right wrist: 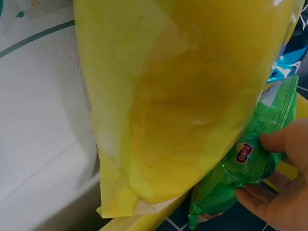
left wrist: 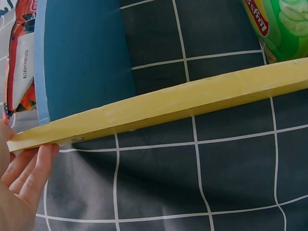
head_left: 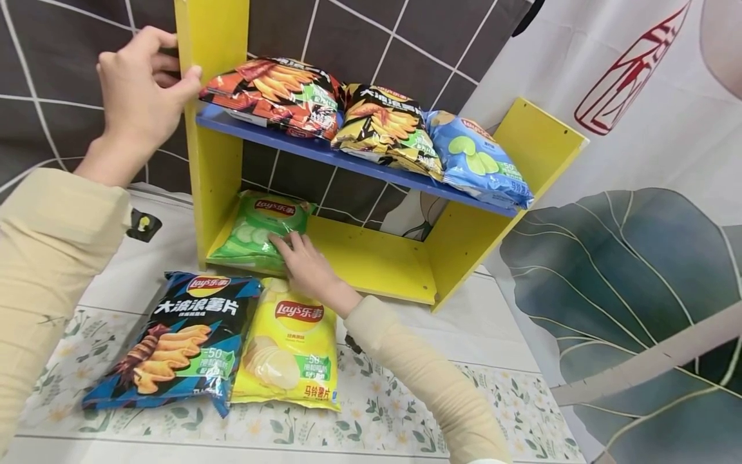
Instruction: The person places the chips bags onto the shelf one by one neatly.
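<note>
My left hand (head_left: 142,90) grips the upright side panel of a yellow shelf unit (head_left: 216,38), thumb at its front edge and fingers on the outer face. In the left wrist view, the fingers (left wrist: 36,175) press under the panel's edge. On the lower level, a green bag of Lay's potato chips (head_left: 263,225) leans in the left corner. My right hand (head_left: 310,267) holds this bag by its right side, with thumb and fingers around its edge in the right wrist view. A yellow chip bag (head_left: 290,348) lies just in front, beside a black-and-blue chip bag (head_left: 180,341).
On the blue upper board (head_left: 278,138) sit a red chip bag (head_left: 278,96), a black-and-gold one (head_left: 388,129) and a light blue one (head_left: 478,158). A floral strip (head_left: 377,412) crosses the white tabletop. Dark checked cloth (head_left: 69,64) hangs behind the shelf.
</note>
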`<state>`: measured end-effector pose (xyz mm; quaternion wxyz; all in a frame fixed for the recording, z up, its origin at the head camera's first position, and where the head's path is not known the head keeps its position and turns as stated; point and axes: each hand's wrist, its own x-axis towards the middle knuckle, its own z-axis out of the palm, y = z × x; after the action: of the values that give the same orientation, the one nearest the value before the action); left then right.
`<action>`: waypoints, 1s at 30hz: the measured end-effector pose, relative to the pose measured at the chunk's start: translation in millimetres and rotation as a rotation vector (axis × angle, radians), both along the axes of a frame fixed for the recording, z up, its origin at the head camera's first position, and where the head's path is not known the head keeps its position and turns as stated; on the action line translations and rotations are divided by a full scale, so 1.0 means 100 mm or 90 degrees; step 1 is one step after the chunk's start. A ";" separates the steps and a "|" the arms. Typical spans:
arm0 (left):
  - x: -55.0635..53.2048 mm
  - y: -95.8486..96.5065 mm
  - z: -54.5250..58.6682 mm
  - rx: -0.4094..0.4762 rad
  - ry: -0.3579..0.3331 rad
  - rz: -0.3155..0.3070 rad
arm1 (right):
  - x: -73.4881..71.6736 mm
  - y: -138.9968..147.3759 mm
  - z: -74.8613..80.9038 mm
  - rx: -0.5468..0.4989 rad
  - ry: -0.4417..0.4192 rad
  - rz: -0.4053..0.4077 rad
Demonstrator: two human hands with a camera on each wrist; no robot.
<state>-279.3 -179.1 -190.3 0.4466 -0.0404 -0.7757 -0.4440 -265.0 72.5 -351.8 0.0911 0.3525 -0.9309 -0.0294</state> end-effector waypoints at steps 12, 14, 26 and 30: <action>-0.01 0.00 0.01 -0.006 0.005 0.000 | 0.15 0.14 0.12 0.016 0.031 0.030; -0.02 0.01 0.01 -0.005 0.004 -0.002 | 0.20 0.20 0.11 0.018 0.039 0.036; -0.01 0.00 0.00 -0.004 -0.001 0.003 | 0.72 0.51 -0.02 -0.003 0.061 0.131; 0.00 0.00 0.00 -0.002 -0.010 0.004 | 0.89 0.57 -0.08 0.018 0.038 0.134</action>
<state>-279.3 -179.2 -190.3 0.4418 -0.0353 -0.7801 -0.4416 -176.1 129.3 -360.0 0.1163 0.4484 -0.8851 -0.0436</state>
